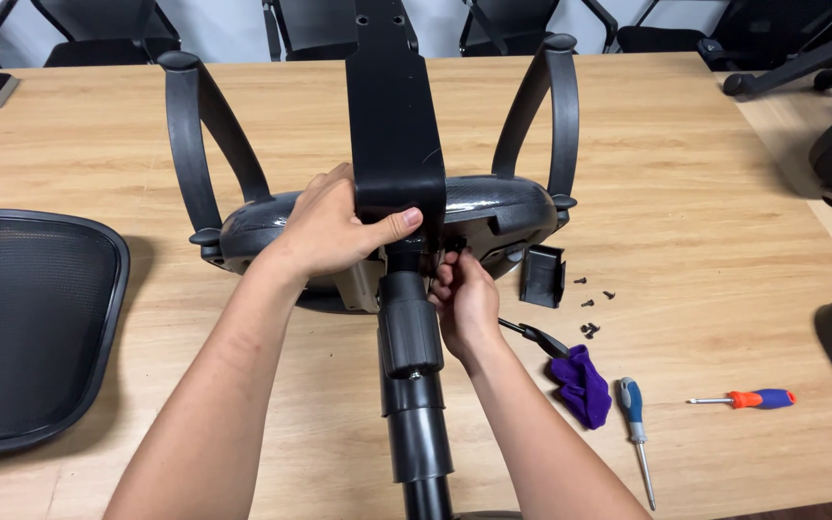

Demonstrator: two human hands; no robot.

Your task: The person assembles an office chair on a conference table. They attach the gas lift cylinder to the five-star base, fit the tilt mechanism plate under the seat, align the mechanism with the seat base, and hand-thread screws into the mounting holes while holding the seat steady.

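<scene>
The chair seat (493,207) lies upside down on the table (705,173), its two armrests (190,135) arching upward and away from the person. A black back bracket (392,106) runs from the seat centre toward the far edge. The gas-lift column (411,385) stands out of the under-seat mechanism (363,284), and its long axis points straight back at the person, between the two forearms.

The left hand (334,231) lies over the base of the bracket, fingers wrapped round its left edge and thumb pressed flat across its front; that grip is closed on the bracket. The right hand (464,303) is just right of the column, fingertips bunched at a small black fitting where column meets seat. Whether it pinches a part there cannot be told. The right hand is the nearer of the two to that joint; the fitting lies directly above and ahead of it.

Near the right wrist rest a black-handled tool (536,337) and a purple cloth (582,385). Further right are a blue-grey screwdriver (635,414), an orange and blue screwdriver (748,399), loose black screws (589,303) and a small black plastic bracket (542,276). A mesh backrest (26,327) lies at the left edge of the table.
</scene>
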